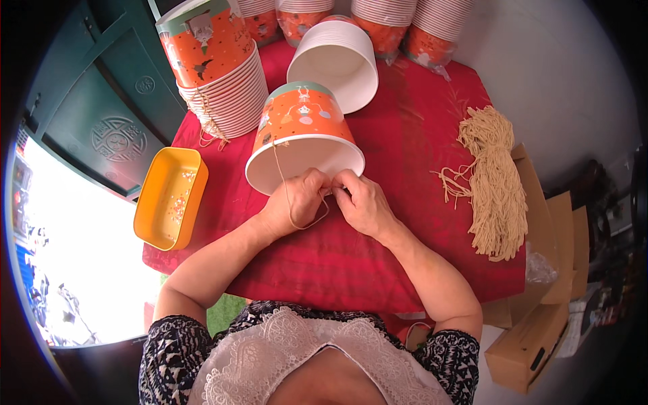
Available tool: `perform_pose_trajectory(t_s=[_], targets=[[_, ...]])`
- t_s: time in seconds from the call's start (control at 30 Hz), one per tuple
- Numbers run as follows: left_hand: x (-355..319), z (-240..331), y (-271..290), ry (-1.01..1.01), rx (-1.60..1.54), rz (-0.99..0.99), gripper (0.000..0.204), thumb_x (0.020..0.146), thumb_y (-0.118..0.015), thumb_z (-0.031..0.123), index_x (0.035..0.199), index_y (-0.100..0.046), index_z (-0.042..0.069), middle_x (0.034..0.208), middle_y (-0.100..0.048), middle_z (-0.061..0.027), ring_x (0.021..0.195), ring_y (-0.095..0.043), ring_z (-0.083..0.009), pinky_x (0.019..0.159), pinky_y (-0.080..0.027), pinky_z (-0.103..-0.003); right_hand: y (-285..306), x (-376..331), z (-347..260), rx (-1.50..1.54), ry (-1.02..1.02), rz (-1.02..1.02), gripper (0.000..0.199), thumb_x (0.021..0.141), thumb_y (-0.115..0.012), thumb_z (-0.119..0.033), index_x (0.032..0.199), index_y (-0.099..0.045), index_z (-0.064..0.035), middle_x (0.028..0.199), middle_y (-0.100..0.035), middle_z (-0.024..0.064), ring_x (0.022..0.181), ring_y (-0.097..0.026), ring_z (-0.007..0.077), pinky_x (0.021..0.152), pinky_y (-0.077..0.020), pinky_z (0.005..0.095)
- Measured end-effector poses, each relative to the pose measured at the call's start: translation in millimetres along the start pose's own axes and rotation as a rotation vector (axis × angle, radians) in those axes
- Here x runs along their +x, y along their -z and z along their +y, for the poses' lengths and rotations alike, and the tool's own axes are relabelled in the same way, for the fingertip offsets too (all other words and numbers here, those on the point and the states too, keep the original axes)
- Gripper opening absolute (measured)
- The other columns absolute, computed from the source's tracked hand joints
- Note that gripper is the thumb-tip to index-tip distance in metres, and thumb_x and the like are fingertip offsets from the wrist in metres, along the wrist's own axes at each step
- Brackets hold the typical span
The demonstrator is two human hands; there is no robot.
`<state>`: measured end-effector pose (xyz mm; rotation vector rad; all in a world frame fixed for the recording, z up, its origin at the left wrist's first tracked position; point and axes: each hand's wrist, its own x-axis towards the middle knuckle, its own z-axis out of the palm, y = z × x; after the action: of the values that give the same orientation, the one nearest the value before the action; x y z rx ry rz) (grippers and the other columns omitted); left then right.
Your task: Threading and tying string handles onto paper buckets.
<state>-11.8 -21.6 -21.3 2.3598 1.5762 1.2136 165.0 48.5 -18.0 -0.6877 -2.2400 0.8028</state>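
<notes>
An orange paper bucket with a green base band and printed figures lies tilted on the red cloth, its white mouth facing me. A thin tan string is fixed through its left side. From there it hangs in a loop across my left hand and back up to the fingertips. My left hand is closed in a pinch at the bucket's near rim. My right hand meets it there, thumb and fingers pinched on the string. The fingers partly hide the string's end and the rim.
A tall stack of buckets with strings stands at the back left, a white-lined bucket behind mine. A yellow tray holding small beads lies left, a string bundle right. Wrapped bucket stacks line the back; cardboard boxes sit right.
</notes>
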Motion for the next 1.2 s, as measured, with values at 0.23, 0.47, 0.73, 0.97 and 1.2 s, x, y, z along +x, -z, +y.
perform_pose_trajectory(t_s=[0.23, 0.47, 0.73, 0.97, 1.2], targets=[[1, 2, 10, 0.204, -0.191, -0.038, 0.008, 0.086, -0.064, 0.003, 0.091, -0.059, 0.0, 0.086, -0.065, -0.0181, 0.08, -0.065, -0.0382, 0.07, -0.052, -0.043, 1, -1, -2, -0.03, 0.066, -0.003, 0.01, 0.085, -0.063, -0.002, 0.089, -0.054, -0.0031, 0.077, -0.064, 0.0144, 0.069, -0.064, 0.0339, 0.06, -0.0502, 0.0436], [1, 2, 8, 0.211, -0.19, -0.018, 0.005, 0.084, -0.063, 0.0, 0.088, -0.061, -0.002, 0.086, -0.065, -0.0185, 0.081, -0.066, -0.037, 0.071, -0.053, -0.042, 1, -5, -5, -0.079, 0.056, -0.02, 0.011, 0.079, -0.067, -0.003, 0.082, -0.057, -0.0037, 0.078, -0.06, 0.013, 0.069, -0.062, 0.0319, 0.059, -0.0507, 0.0427], [2, 3, 9, 0.247, -0.16, 0.004, 0.006, 0.083, -0.063, 0.001, 0.087, -0.061, -0.002, 0.087, -0.065, -0.0202, 0.081, -0.065, -0.0389, 0.072, -0.052, -0.043, 1, -5, -7, -0.189, 0.145, -0.037, 0.01, 0.075, -0.065, -0.001, 0.083, -0.058, -0.0013, 0.084, -0.058, 0.0156, 0.074, -0.062, 0.0333, 0.062, -0.0531, 0.0447], [5, 3, 17, 0.315, -0.223, -0.049, 0.009, 0.082, -0.064, 0.004, 0.08, -0.061, -0.004, 0.08, -0.064, -0.0165, 0.074, -0.064, -0.0298, 0.067, -0.051, -0.039, -1, -4, -6, -0.219, 0.161, -0.01, 0.013, 0.071, -0.063, 0.002, 0.081, -0.055, -0.0009, 0.086, -0.056, 0.0157, 0.074, -0.06, 0.0344, 0.061, -0.0497, 0.0456], [11, -2, 21, 0.597, -0.69, -0.094, 0.017, 0.087, -0.065, 0.01, 0.075, -0.06, 0.0, 0.067, -0.058, -0.0015, 0.061, -0.053, -0.0088, 0.054, -0.044, -0.027, 1, -3, -4, -0.25, 0.131, -0.075, 0.015, 0.072, -0.063, 0.001, 0.085, -0.057, 0.0012, 0.088, -0.057, 0.018, 0.08, -0.062, 0.0355, 0.064, -0.0538, 0.0467]])
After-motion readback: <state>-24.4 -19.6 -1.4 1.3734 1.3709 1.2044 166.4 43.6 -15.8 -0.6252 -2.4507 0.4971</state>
